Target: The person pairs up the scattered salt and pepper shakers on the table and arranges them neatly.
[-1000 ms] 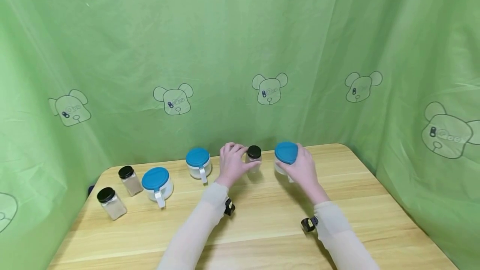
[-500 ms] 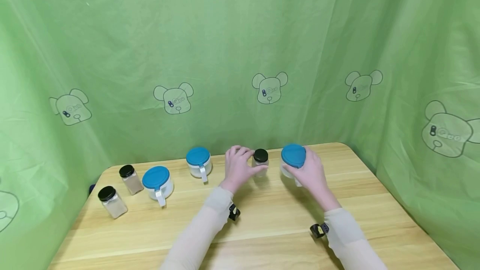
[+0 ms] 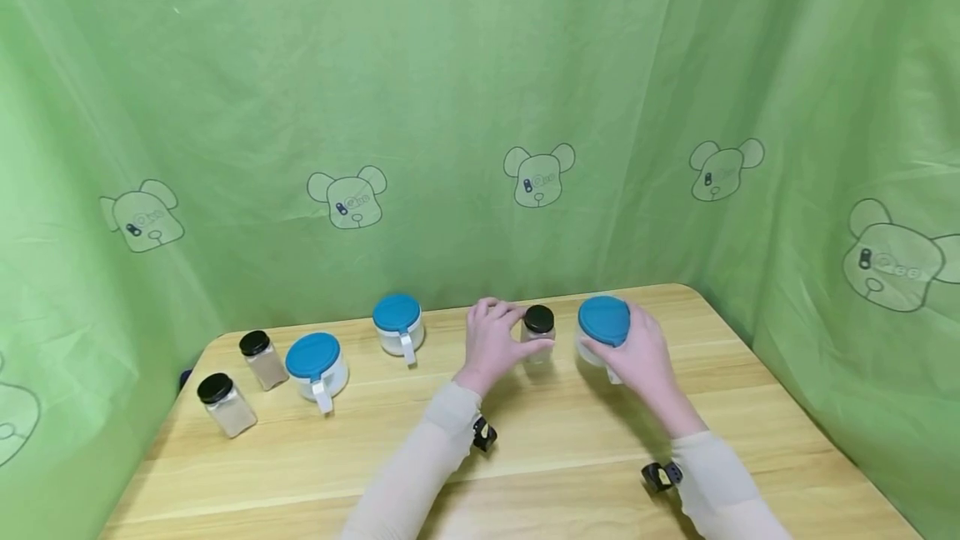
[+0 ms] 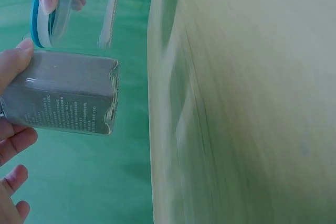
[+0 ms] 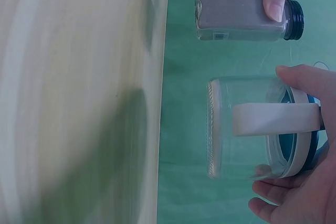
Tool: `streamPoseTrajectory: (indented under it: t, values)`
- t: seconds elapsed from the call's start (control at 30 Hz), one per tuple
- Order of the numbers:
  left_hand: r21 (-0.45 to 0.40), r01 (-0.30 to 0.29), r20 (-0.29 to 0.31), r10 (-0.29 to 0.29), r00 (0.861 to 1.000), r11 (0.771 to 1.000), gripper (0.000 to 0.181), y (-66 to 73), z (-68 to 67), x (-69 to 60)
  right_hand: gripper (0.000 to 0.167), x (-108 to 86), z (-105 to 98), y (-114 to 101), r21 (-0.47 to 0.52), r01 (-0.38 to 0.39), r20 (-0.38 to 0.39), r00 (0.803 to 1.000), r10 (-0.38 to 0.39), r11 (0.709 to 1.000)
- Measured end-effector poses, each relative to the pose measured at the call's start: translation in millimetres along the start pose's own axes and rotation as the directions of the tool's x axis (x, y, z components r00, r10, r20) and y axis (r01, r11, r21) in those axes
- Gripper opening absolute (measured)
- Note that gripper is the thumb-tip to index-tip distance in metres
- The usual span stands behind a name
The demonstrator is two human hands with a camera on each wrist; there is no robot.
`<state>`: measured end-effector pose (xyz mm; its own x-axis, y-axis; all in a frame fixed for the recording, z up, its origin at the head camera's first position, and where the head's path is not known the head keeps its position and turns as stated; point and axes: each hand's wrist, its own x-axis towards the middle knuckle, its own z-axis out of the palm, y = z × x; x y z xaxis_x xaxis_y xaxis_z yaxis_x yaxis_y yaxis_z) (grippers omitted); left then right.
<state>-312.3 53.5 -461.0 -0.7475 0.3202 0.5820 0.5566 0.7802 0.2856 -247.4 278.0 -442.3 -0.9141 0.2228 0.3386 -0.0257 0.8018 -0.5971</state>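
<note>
My left hand [image 3: 493, 347] grips a square glass spice jar [image 3: 538, 321] with a black lid, thumb on one side and fingers on the other. Grey-brown powder fills the jar, and printed text shows on it in the left wrist view. My right hand [image 3: 647, 358] holds a clear round seasoning pot [image 3: 603, 320] by its blue-lidded top. Its white handle [image 5: 275, 119] points toward me, and the glass looks see-through in the right wrist view. Both containers hang upright a little above the wooden table [image 3: 555, 473], side by side with a gap between them.
On the table's left stand two black-lidded spice jars [image 3: 228, 407] and a blue-lidded pot [image 3: 315, 363]. Another blue-lidded pot [image 3: 397, 323] stands near the back edge, left of my left hand. A green curtain [image 3: 450, 107] hangs behind the table and along both sides.
Both hands have moved right and slightly toward me, carrying the spice jar and the seasoning pot with them. The containers on the left have stayed put.
</note>
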Motion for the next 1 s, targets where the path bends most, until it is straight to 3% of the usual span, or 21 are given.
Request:
streamPoseTrajectory:
  t: [0.17,0.6,1.0]
  values:
    - [-0.006,-0.009,0.009,0.009,1.0,1.0,0.067,8.4,1.0,-2.4,0.102,-5.2,-2,5,-0.01,0.006,-0.005,1.0,-0.006,1.0]
    - [-0.02,-0.086,-0.074,0.084,0.994,0.996,0.064,26.9,9.9,-7.4,0.102,-19.3,-15,15,-0.022,0.012,-0.009,1.0,-0.012,1.0]
    - [-0.008,-0.079,-0.009,0.079,0.997,0.997,0.065,43.1,11.0,-12.2,0.105,-28.3,-24,27,-0.034,-0.009,0.005,1.0,0.009,0.999]
